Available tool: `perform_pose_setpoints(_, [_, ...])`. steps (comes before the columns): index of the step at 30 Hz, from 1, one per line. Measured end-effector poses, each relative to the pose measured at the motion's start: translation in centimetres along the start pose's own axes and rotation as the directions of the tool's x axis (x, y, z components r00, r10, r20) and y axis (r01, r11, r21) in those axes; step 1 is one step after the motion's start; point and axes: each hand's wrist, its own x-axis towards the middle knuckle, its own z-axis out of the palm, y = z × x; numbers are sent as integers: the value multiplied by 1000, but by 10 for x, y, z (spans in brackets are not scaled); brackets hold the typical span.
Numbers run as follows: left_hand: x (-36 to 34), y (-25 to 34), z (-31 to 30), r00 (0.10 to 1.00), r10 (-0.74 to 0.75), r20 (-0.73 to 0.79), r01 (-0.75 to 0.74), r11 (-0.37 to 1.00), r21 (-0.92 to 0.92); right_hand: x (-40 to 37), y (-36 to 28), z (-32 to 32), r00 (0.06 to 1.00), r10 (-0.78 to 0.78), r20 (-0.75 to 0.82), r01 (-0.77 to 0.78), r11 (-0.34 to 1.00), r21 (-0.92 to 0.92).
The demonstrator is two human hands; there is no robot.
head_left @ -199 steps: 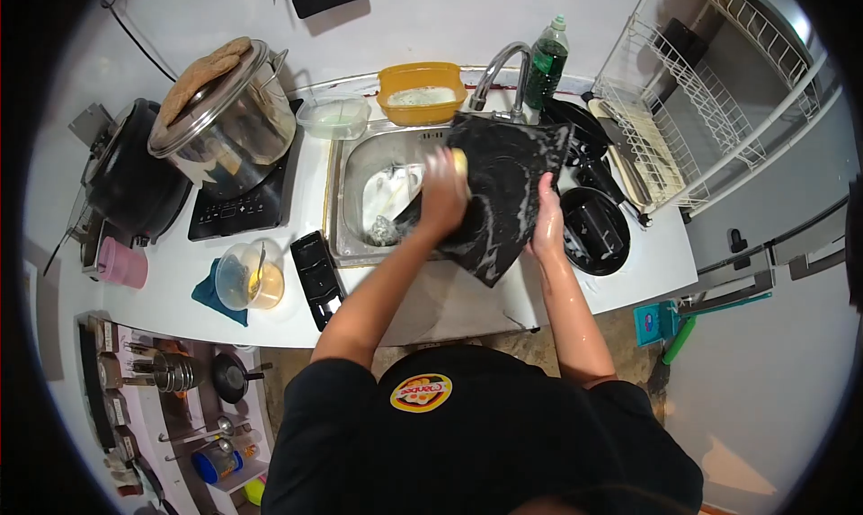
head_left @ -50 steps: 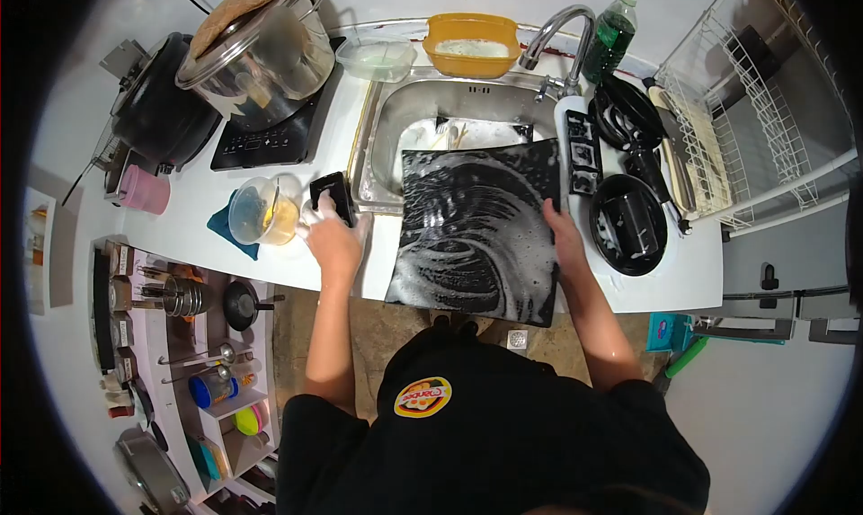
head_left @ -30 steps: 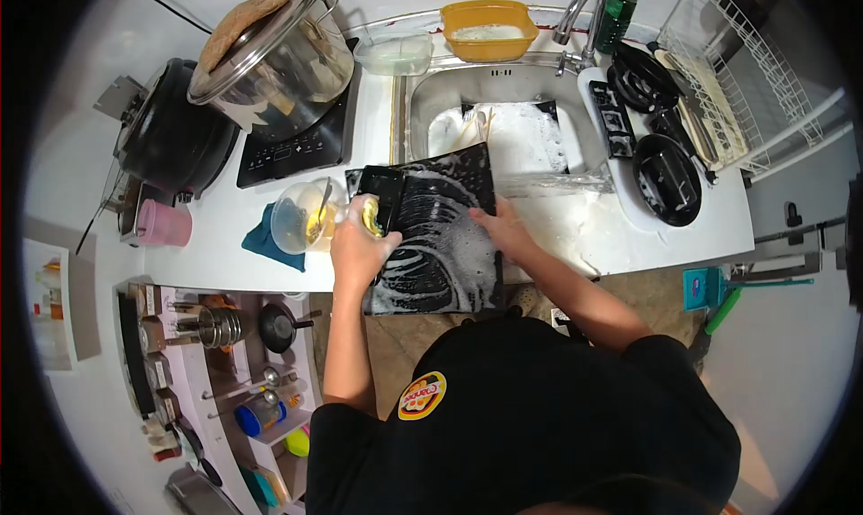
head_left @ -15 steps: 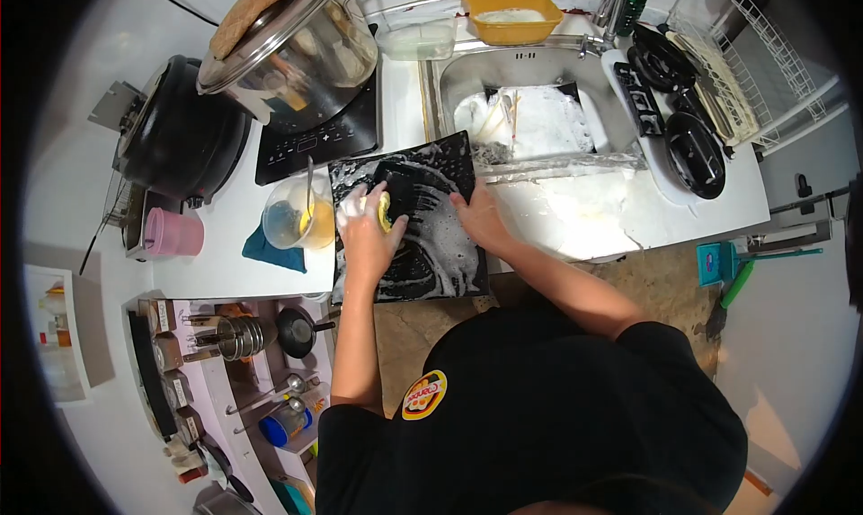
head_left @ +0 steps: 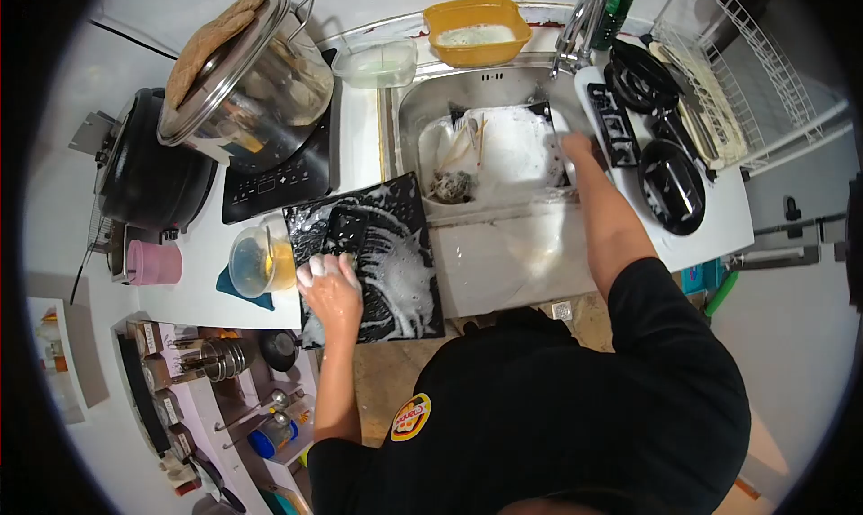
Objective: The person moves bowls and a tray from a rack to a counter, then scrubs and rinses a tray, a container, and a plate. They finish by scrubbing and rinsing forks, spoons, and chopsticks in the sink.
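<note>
A flat black square panel (head_left: 404, 245) streaked with suds lies on the counter, overhanging its front edge. My left hand (head_left: 331, 292) is on its left part, foam-covered fingers curled; the yellow sponge seen there earlier is now hidden beneath them. A small black rectangular piece (head_left: 345, 231) lies on the panel just beyond that hand. My right hand (head_left: 576, 146) reaches into the metal sink (head_left: 422, 110) at its right side, fingers mostly out of sight. White foam (head_left: 512, 151) fills the sink around dark corners, some light utensils (head_left: 463, 144) and a scouring pad (head_left: 451, 187).
A clear plastic container (head_left: 254, 261) with a spoon stands left of the panel. Behind it, a large steel pot (head_left: 261, 93) sits on a black induction cooker (head_left: 270, 185). Washed black pans (head_left: 671, 187) crowd the right side beside a wire rack (head_left: 764, 57). An orange basin (head_left: 476, 34) stands behind the sink.
My right hand has left the panel's right edge and moved right into the sink. My left hand has slid toward me over the panel, and the sponge has gone from sight. The view has shifted.
</note>
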Motion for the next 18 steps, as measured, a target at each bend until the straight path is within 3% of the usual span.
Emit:
perform_pose_setpoints(1, [3,0,1,998,-15,61,16,1000,-15,12,9,14,999,-29,43,32,998,-61])
perform_pose_setpoints(3, [11,5,-1,997,19,77,-12,996,-92,30,15,44,992,-56,113,42,991,128])
perform_pose_setpoints(4, [14,5,1,996,37,78,-28,994,-107,39,19,61,988,-54,147,-10,915,403])
perform_pose_setpoints(5, [16,4,1,989,50,138,-41,997,-64,46,19,76,983,-54,175,-74,758,648])
perform_pose_setpoints(6, [17,1,7,994,68,91,-58,993,-104,49,19,87,977,-61,206,-129,600,790])
perform_pose_setpoints(8, [17,-6,14,988,6,155,2,999,-52,52,11,89,962,-16,274,-207,613,763])
perform_pose_setpoints(11, [22,-4,9,994,-96,48,101,989,-108,48,-5,69,916,111,387,-359,658,662])
perform_pose_setpoints(14, [45,3,-5,967,-244,-67,235,964,-121,11,-27,13,905,116,410,-425,197,883])
perform_pose_setpoints(16, [70,10,-15,949,-314,-16,292,899,-327,-14,-37,-31,893,-89,441,-446,-44,894])
perform_pose_setpoints(17, [86,19,-15,923,-380,63,350,757,-552,-20,-44,-39,880,-193,434,-465,-164,870])
perform_pose_setpoints(18, [103,32,-14,893,-418,165,396,558,-729,-23,-53,-40,937,-161,309,-326,-92,941])
